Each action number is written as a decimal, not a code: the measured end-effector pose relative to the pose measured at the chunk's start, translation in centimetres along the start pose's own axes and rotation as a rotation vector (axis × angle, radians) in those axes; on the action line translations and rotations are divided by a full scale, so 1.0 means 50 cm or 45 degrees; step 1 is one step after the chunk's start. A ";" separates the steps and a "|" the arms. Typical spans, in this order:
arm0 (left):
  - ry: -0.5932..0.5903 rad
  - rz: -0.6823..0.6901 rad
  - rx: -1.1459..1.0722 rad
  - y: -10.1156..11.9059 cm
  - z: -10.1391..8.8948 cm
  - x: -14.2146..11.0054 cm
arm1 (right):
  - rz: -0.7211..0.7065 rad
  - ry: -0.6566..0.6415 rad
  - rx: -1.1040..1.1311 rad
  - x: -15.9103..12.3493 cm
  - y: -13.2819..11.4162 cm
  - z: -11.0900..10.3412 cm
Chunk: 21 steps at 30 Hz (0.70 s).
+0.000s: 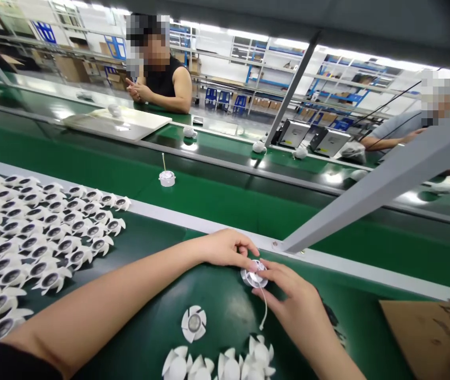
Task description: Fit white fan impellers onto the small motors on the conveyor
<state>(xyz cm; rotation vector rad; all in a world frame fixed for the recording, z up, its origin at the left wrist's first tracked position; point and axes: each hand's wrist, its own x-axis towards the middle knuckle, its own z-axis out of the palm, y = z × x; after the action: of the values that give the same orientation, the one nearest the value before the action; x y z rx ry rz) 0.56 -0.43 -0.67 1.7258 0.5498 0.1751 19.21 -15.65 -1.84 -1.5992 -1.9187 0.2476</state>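
Two hands are on one little white round housing (255, 279), just in from the far edge of a dark green tabletop (149, 338). Left hand (227, 249) has its thumb on top with the other fingers curled; right hand (298, 295) pinches the rim, cord dangling. Loads of white fan wheels (30, 243) cover the left end, one loose fan wheel (193, 323) sits nearer the middle, and a small bunch (228, 364) crowds the near edge. Cardboard (414, 332) at the right end. Past the pale far-edge strip (161, 214) there's a shiny green belt (217, 192) carrying another white housing (166, 179), then a person in black (179, 87), blue stools (223, 100) and shelving (339, 95) under bright lights.
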 end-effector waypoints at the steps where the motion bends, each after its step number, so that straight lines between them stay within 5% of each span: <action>1: 0.008 -0.005 0.009 0.001 0.001 0.002 | 0.021 -0.003 0.004 0.003 0.000 0.000; 17: 0.066 -0.051 0.136 -0.007 0.001 0.002 | 0.118 -0.182 -0.043 0.039 -0.026 -0.027; 21: -0.079 -0.126 0.286 0.041 -0.017 -0.036 | 0.011 -0.332 0.162 0.026 -0.020 -0.031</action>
<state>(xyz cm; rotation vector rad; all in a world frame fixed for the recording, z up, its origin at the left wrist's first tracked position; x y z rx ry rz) -0.79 -0.76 1.80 1.9094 0.6262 -0.0113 19.17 -15.04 0.33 -1.5530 -2.0431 0.5957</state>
